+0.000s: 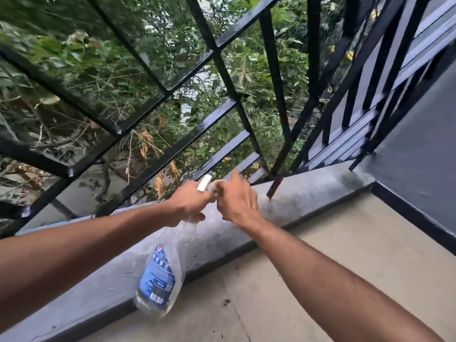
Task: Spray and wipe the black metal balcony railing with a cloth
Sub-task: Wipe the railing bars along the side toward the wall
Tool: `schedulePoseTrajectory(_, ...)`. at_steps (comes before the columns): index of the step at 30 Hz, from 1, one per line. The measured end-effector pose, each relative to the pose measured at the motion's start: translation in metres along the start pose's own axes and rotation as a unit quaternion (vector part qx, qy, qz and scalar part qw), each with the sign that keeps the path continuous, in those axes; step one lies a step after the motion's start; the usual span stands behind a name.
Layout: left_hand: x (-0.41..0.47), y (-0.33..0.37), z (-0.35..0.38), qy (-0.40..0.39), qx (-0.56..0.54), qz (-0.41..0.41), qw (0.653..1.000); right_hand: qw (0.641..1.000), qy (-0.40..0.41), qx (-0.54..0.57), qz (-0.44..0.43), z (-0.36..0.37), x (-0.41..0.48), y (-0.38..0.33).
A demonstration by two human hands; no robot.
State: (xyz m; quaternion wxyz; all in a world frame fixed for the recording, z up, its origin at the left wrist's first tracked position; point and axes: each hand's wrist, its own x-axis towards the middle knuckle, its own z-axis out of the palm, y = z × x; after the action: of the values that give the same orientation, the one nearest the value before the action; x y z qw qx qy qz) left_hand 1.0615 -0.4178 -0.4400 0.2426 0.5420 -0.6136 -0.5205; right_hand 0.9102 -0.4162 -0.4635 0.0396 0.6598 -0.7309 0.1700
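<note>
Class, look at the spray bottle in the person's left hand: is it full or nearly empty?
Nearly empty. The clear spray bottle hangs from the left hand, and the concrete shows through its walls; the exact level is blurred.

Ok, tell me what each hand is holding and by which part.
The left hand grips the spray bottle at its neck, below the white nozzle. The right hand holds a cloth, mostly hidden by its fingers.

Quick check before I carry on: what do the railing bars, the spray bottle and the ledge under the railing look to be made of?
Railing bars: metal by the look, flat bars in glossy black paint; they catch highlights.
Spray bottle in the left hand: clear plastic, see-through, with a blue printed label and a white nozzle.
Ledge: probably painted concrete or plaster, matt grey, scuffed and blotchy.
</note>
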Motion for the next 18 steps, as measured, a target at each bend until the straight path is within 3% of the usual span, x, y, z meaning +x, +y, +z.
schedulePoseTrajectory(5, -0.001, 0.011, -0.003, -0.004, -0.005, 0.014, 1.0, 0.989, 0.118, -0.003, 0.085, -0.04, 0.041, 0.04)
schedulePoseTrajectory(8, -0.003, 0.008, -0.007, -0.008, -0.023, 0.017, 1.0, 0.981, 0.149, -0.01, 0.127, -0.047, 0.035, 0.044)
schedulePoseTrajectory(11, -0.005, 0.009, -0.006, -0.005, -0.019, 0.017, 1.0, 0.992, 0.111, -0.038, 0.046, -0.018, 0.005, 0.018)
schedulePoseTrajectory(14, -0.01, 0.013, -0.005, -0.009, -0.017, 0.022, 1.0, 0.996, -0.002, -0.062, -0.072, 0.001, -0.015, -0.006)
schedulePoseTrajectory(16, -0.01, 0.017, -0.004, -0.011, -0.015, 0.031, 0.999, 0.997, 0.0, -0.055, -0.057, -0.011, 0.0, -0.002)
schedulePoseTrajectory(18, -0.01, 0.019, -0.005, -0.006, -0.023, 0.031, 0.999, 0.997, 0.057, -0.043, 0.014, -0.028, 0.017, 0.015)
